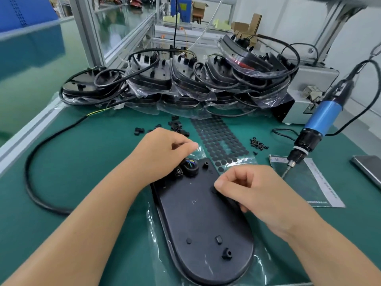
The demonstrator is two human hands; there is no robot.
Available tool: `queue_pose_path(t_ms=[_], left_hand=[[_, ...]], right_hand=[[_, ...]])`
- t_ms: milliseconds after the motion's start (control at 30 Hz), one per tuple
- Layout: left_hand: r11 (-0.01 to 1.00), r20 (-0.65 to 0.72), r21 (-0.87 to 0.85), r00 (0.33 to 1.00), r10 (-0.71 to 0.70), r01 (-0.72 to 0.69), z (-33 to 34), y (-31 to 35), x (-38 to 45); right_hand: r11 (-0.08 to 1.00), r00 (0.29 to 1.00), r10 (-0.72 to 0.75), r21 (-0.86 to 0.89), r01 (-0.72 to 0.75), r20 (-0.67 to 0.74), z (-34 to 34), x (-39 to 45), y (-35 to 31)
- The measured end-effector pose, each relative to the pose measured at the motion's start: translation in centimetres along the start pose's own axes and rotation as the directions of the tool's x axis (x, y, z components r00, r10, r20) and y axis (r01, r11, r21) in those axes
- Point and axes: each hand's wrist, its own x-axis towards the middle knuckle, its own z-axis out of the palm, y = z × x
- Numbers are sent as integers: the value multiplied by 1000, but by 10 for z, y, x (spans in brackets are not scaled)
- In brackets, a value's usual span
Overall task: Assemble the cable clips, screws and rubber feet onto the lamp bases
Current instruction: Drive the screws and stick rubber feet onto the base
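A black oval lamp base point(198, 221) lies underside up on clear plastic on the green mat. My left hand point(165, 153) rests at its far end beside the cable grommet point(190, 166), fingers pinching the corner of the clear backing sheet of rubber feet point(218, 139). My right hand point(247, 188) has its fingers curled and its thumb pressing a round black rubber foot point(213, 189) onto the base's right side. One rubber foot point(188, 241) sits near the base's near end. Loose black cable clips point(175, 125) lie beyond my left hand. A small pile of black screws point(257, 143) lies to the right.
A blue electric screwdriver point(317, 129) hangs tip-down at the right above a printed sheet point(309, 182). Bagged lamp bases with coiled cables point(181, 83) are stacked along the back. A thick black cable point(37, 162) loops across the left. A phone point(369, 170) lies at the right edge.
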Motion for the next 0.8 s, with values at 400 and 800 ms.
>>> queue_pose_path(t_ms=[400,800], left_hand=[[998,-24,43,999,36,-35,3,-7,0],[996,-100,44,992,80,-76,6,-9,-1]], right_hand=[[985,985,-128,-132,113,-114,6,-7,1],[981,985,-117,-173,94,-127,9,-5,-1]])
